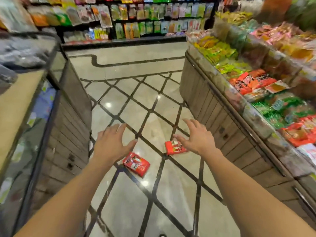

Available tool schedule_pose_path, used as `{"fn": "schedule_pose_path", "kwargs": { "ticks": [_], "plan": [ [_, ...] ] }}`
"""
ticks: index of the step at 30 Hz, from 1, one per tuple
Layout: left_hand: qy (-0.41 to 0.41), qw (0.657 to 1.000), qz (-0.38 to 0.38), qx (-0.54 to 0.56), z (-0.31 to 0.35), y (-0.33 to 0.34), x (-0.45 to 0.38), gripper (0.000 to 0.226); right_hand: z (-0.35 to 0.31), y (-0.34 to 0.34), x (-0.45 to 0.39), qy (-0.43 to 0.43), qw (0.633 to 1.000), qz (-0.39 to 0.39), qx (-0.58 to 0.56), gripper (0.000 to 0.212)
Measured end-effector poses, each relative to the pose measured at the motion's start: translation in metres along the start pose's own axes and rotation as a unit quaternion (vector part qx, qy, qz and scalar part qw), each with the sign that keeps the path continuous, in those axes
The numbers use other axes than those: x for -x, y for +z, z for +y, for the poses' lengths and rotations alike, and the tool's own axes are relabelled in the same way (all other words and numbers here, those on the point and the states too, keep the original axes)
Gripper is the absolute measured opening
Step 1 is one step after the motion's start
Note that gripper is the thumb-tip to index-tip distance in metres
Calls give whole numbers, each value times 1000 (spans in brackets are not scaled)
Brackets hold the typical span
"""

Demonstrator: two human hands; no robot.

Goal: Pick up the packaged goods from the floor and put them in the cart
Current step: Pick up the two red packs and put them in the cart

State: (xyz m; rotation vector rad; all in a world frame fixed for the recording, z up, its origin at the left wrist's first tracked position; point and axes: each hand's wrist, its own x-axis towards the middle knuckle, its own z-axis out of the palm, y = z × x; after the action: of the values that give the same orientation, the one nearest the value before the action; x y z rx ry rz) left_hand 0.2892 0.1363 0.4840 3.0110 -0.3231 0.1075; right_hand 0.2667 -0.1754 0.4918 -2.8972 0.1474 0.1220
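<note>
Your left hand is stretched out over the tiled floor, palm down, fingers spread and holding nothing. Your right hand is likewise extended, palm down, fingers spread and empty.

Two red packets lie flat on the floor in the aisle, apart from each other. The nearer red packet lies just below your left hand in the view, across one of the dark lines of the diamond tiling. It carries a white label patch with dark characters and a printed figure; the writing is too blurred to read. The farther red packet lies at the crossing of two dark lines, its right end covered by your right hand. It shows a white panel and a printed figure; no brand can be read. Whether either hand touches a packet cannot be told from this angle.

To your right a wooden display counter runs along the aisle, its top filled with red, green, yellow and orange snack packs; their print is unreadable through motion blur. To your left a glass-fronted counter is cut off by the frame edge, its contents indistinct. At the far end of the aisle, a dark shelf rack holds hanging packets, labels illegible.
</note>
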Motion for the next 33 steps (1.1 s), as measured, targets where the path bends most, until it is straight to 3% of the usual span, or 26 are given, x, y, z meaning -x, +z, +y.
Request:
{"fn": "schedule_pose_path", "kwargs": {
  "ticks": [5, 10, 14, 21, 28, 31, 33],
  "plan": [
    [-4, 999, -49, -14, -38, 59, -71, 84, -5, 44, -81, 30, 999, -29, 20, 84],
    [-2, 993, -118, -11, -72, 165, -125, 85, -9, 143, -150, 87, 994, -63, -19, 81],
    [-27, 984, -177, 9, -90, 286, -131, 72, 12, 241, -198, 137, 986, -93, -35, 80],
    [-93, 941, -325, 7, -95, 539, -133, 88, 97, 458, -294, 222, 964, -134, -55, 94],
    [-245, 899, -351, 94, -104, 770, -155, 94, 177, 660, -394, 239, 956, -172, -7, 102],
    [-204, 905, -363, 82, -107, 825, -172, 120, 200, 719, -431, 217, 960, -179, 11, 121],
    [-178, 900, -389, 76, -102, 848, -184, 124, 213, 749, -449, 210, 960, -183, 8, 128]
  ]
}}
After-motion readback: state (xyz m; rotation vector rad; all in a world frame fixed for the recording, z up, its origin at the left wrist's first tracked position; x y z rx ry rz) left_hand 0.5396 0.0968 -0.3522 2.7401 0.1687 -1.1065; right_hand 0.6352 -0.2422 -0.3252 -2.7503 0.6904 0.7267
